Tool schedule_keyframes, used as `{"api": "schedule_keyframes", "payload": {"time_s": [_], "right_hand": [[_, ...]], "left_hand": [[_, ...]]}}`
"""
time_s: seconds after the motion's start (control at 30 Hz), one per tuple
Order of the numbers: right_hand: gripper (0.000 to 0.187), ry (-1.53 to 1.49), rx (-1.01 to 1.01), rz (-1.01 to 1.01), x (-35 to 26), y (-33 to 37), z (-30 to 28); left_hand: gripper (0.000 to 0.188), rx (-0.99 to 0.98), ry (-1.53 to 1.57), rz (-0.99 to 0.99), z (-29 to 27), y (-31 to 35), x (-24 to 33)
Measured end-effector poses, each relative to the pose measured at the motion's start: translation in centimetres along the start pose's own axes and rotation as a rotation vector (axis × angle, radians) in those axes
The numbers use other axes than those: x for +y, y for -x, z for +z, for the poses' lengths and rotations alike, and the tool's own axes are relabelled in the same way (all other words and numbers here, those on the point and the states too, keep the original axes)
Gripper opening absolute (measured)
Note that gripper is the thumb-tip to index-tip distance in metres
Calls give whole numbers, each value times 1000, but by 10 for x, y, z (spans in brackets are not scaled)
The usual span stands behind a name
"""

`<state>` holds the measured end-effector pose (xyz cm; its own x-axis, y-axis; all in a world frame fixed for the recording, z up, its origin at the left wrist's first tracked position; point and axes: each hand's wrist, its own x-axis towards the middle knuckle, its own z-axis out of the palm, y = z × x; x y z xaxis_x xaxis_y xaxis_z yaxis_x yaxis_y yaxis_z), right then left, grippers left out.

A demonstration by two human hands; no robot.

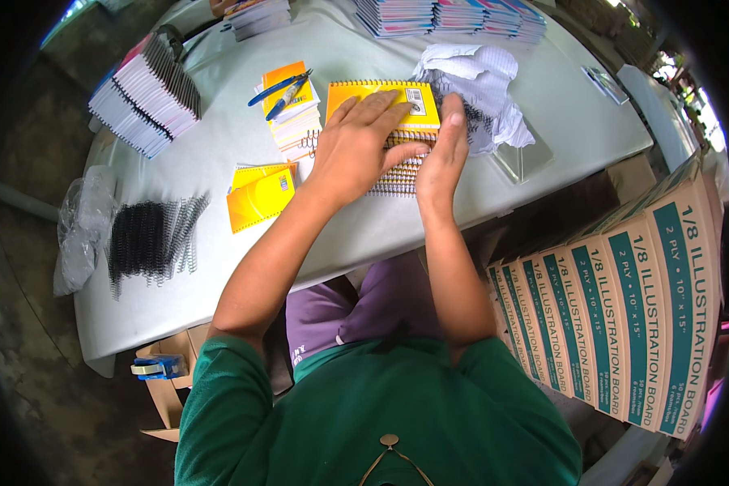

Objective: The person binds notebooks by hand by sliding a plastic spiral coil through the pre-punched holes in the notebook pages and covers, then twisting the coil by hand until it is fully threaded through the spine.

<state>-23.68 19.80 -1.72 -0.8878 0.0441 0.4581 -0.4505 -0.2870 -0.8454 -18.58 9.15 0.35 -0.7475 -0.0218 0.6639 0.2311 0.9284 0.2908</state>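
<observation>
A stack of yellow-covered spiral notebooks (pixel 398 182) stands at the table's near edge, with wire bindings showing along its front. My left hand (pixel 352 150) lies on the top cover, fingers stretched out. Against the stack's right side rests my right hand (pixel 444 158), held upright with its fingers straight. Just left of them, blue-handled pliers (pixel 290 95) lie on a smaller pile of yellow-covered pads (pixel 298 134); a wire coil sticks out beside that pile. Nearer me are a few loose yellow-covered pads (pixel 263 196) with punched edges.
Black binding coils (pixel 142 243) and a clear plastic bag (pixel 85 227) sit at the left. Crumpled white paper (pixel 474 69) lies over more coils at the right. Notebook stacks (pixel 146 97) (pixel 397 20) line the far side. Cardboard boxes (pixel 616 300) stand right of the table (pixel 364 235).
</observation>
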Motion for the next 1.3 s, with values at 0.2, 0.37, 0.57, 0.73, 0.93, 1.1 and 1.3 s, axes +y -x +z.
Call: {"api": "schedule_keyframes", "payload": {"time_s": [0.2,0.37,0.57,0.73,0.93,1.1,1.3], "right_hand": [[36,82,42,-75,29,11,6],[18,101,119,-290,39,12,4],[14,246,154,-602,21,38,-43],[21,-136,-316,126,14,119,-27],[65,390,-895,-277,0,145,6],[54,270,-785,-426,19,139,8],[28,-55,-1046,531,49,100,-18]], "left_hand": [[26,510,113,-463,4,4,-28],[21,625,350,-593,1,13,-41],[35,-195,38,-516,-78,103,-99],[36,-175,-430,-230,-59,168,-94],[34,231,195,-864,-77,156,-28],[41,266,556,-1043,-79,155,-9],[37,48,-989,-932,-127,218,-166]]}}
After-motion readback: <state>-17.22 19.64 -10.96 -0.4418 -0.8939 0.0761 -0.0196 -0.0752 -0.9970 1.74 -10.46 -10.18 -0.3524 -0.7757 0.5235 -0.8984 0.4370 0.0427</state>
